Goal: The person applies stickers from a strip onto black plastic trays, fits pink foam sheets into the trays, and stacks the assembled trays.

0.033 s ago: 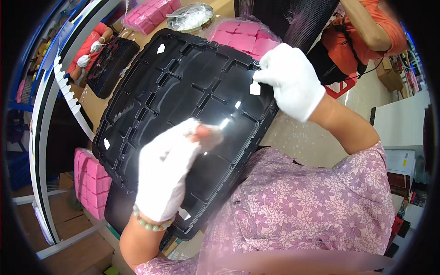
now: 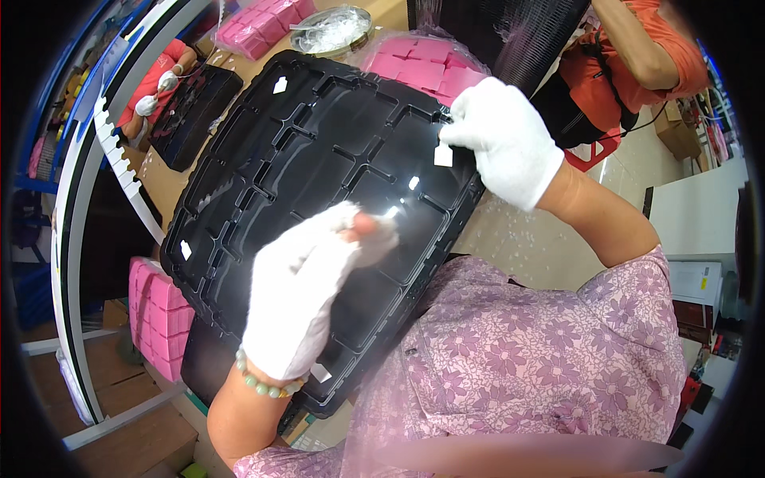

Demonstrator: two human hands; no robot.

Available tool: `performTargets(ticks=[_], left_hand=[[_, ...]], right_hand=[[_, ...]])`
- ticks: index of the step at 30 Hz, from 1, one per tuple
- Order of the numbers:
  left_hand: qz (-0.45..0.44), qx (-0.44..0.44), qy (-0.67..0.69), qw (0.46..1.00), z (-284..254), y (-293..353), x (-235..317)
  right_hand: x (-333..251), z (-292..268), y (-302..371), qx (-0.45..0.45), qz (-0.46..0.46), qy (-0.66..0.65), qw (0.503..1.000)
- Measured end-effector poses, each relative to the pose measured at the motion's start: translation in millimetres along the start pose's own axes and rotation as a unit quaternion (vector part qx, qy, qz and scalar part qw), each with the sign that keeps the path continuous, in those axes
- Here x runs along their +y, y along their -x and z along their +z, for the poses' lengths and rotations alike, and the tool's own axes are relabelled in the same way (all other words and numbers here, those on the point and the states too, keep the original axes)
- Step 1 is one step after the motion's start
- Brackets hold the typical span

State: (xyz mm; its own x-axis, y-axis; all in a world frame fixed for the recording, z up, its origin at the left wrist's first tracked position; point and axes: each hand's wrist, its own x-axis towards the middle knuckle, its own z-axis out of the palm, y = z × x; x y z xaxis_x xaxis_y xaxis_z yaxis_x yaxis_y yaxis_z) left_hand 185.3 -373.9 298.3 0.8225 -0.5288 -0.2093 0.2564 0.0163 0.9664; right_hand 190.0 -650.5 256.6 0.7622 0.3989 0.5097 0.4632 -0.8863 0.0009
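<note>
A large black plastic tray [image 2: 319, 171] with moulded compartments lies tilted in front of me. Small white tags sit near its corners, one at the far left [image 2: 280, 84] and one at the near edge [image 2: 320, 372]. My right hand [image 2: 510, 143], in a white glove, pinches at the upper end of another white tag [image 2: 443, 154] by the tray's right corner. Above the tray's middle is my left hand [image 2: 299, 291], gloved too, its fingers curled together with a bare fingertip showing. Motion blurs those fingertips; whatever they hold, if anything, cannot be made out.
Pink block stacks [image 2: 426, 64] stand behind the tray, with another pink stack [image 2: 159, 319] at left. A round metal dish [image 2: 331, 32] holds clear bits. A white curved frame [image 2: 72, 239] rises at left. Co-workers in orange [image 2: 629, 72] and red [image 2: 155, 80] are nearby.
My left hand has shifted slightly to the right and up over the tray. My right hand and the tray stay almost where they were.
</note>
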Motion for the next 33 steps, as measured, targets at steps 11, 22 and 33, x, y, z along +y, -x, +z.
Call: performTargets(ticks=[11,22,33], left_hand=[[-0.025,-0.034,0.186,0.982,2.7,-21.2,-34.4],[-0.022,-0.039,0.211,0.976,3.3,-20.5,-36.5],[-0.019,-0.031,0.233,0.972,10.2,-25.4,-30.1]], right_hand=[[-4.4,-6.7,-2.3,-0.05,0.004,-0.218,0.975],[-14.2,-4.7,-8.1,-0.035,0.051,0.023,0.998],[-38.6,-7.8,-9.5,0.122,0.113,-0.3,0.939]])
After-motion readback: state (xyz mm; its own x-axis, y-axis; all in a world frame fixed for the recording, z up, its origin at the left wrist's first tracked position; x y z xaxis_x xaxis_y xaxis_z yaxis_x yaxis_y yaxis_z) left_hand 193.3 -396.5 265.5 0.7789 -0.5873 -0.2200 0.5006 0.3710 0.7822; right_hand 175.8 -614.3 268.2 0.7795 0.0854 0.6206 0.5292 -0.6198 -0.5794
